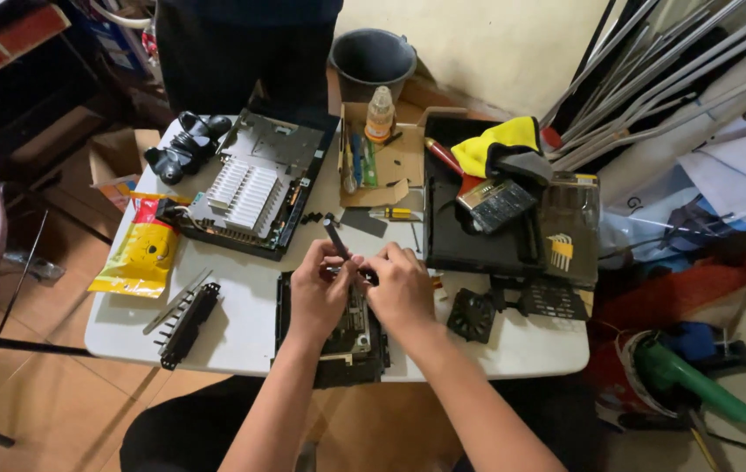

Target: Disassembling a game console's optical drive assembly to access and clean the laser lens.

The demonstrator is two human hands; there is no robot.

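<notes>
My left hand (319,293) grips a dark-handled screwdriver (335,236) whose handle sticks up and away from me. My right hand (401,287) is curled close beside it, fingertips pinched on a small part I cannot make out. Both hands hover over a black electronic module (354,345) with a metal plate at the table's near edge. The tool's tip is hidden by my fingers.
An opened console chassis (255,185) with a white heat sink lies at the back left of the white table (233,336). A black casing (469,232), a yellow cloth (500,144), a small fan (472,315), a yellow packet (139,253), a cardboard tray (395,162), a bottle (380,114) surround it.
</notes>
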